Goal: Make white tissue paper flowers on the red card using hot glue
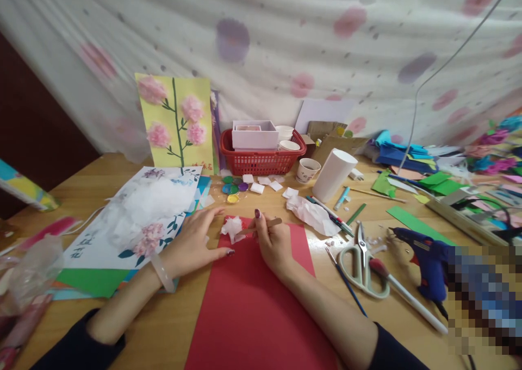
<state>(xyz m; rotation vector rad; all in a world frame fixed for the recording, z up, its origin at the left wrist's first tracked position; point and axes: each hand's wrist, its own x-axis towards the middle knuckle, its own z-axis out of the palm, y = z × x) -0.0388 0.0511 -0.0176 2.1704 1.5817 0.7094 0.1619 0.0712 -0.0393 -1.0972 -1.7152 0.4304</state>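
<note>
Right hand (275, 248) closed around a flat wooden stick (274, 223), its far end at a piece of white tissue (232, 229) just left of the fingers. Tissue lies near the far edge of the red paper (256, 315), which spreads beneath the right hand. Left hand (191, 245) open, thumb and fingers apart, left of the tissue; contact with paper cannot be told. Right of the right hand: scissors (361, 246), then a blue glue gun (428, 256) on the table (155, 337).

Yellow card (165, 119), white sheet (93, 245), paper cup (309, 172) — characters (76, 250), seemingly illegible.
</note>
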